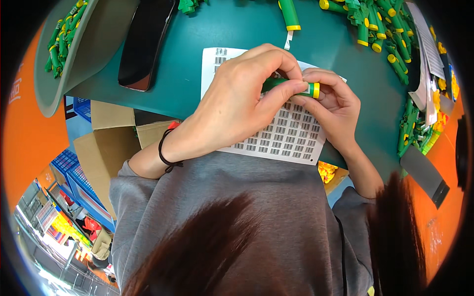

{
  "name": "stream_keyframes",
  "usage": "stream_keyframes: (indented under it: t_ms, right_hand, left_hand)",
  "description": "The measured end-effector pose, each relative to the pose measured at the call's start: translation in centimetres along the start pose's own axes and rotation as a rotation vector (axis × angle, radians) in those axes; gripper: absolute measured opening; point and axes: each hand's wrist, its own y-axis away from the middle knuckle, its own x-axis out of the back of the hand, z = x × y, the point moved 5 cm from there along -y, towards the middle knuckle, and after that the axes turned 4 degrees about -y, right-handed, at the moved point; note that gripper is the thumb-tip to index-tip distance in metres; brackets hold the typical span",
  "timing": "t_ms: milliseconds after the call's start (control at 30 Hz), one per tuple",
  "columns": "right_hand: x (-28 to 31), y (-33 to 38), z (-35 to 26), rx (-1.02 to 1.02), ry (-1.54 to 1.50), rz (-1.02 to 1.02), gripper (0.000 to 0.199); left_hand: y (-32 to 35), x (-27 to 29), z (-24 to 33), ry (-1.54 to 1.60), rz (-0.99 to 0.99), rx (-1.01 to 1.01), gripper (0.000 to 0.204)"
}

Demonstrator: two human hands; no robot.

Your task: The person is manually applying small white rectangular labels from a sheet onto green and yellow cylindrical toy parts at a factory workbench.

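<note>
A green tube with a yellow end lies sideways between my two hands, over the table. My left hand is closed round its length, thumb and fingers pinching near a small pale label on it. At the yellow end, the fingers and thumb of my right hand close on the tube from the right. Part of the tube is hidden behind my left fingers. Beneath both hands is a white sheet of barcode stickers, partly covered by my left hand and forearm. Farther off lies another green tube, with a narrow white strip at its yellow end.
A black phone-like slab rests on the green tabletop at left. Beyond it, a grey-green bin contains several green tubes. More green pieces are heaped at far right. An open cardboard box stands below the table's left edge.
</note>
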Motion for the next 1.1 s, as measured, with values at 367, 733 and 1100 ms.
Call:
stream_keyframes:
  t_ms: [367,733,1100]
  right_hand:
    - [-0.2,-0.2,0.2,-0.04,0.026,0.004,0.035]
    - [0.4,0.0,-0.4,-0.069,0.082,0.026,0.036]
    - [-0.5,-2.3,-4.6,0.132,0.149,-0.052,0.086]
  left_hand:
    - [0.1,0.3,0.1,-0.069,0.013,-0.019,0.01]
    - [0.0,-0.6,-1.0,0.004,-0.086,0.166,0.024]
    - [-0.5,-1.9,-0.5,0.309,-0.189,0.251,0.036]
